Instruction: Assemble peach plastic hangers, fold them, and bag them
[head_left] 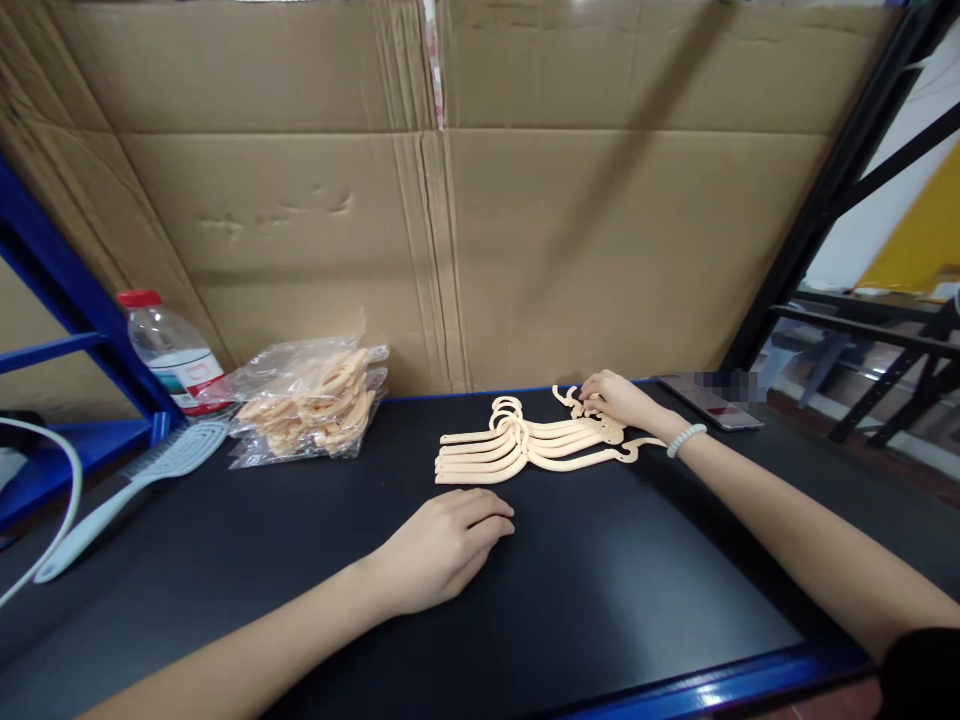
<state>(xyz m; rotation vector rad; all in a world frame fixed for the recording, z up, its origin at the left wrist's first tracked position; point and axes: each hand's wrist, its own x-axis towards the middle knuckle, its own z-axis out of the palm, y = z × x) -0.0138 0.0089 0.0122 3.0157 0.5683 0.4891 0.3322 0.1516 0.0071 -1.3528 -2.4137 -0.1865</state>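
Note:
A row of beige plastic folding clothes hangers [480, 460] lies on the black table, with long curved arms side by side and rings near the middle. My right hand [619, 397] wears a pale bead bracelet [686, 438] and reaches to the far end of the row. Its bent fingers close on the small beige hooked pieces there; the fingertips partly hide them. In front of the hangers, my left hand [450, 545] rests palm down on the tabletop. Its fingers are loosely extended, holding nothing, apart from the hangers.
Clear plastic bags of beige pieces [315, 405] lie at the back left, near a red-capped bottle [169, 350] and a pale blue hairbrush [142, 480]. At the back right is a phone [712, 402]. Cardboard [600, 230] stands behind the black table [570, 590].

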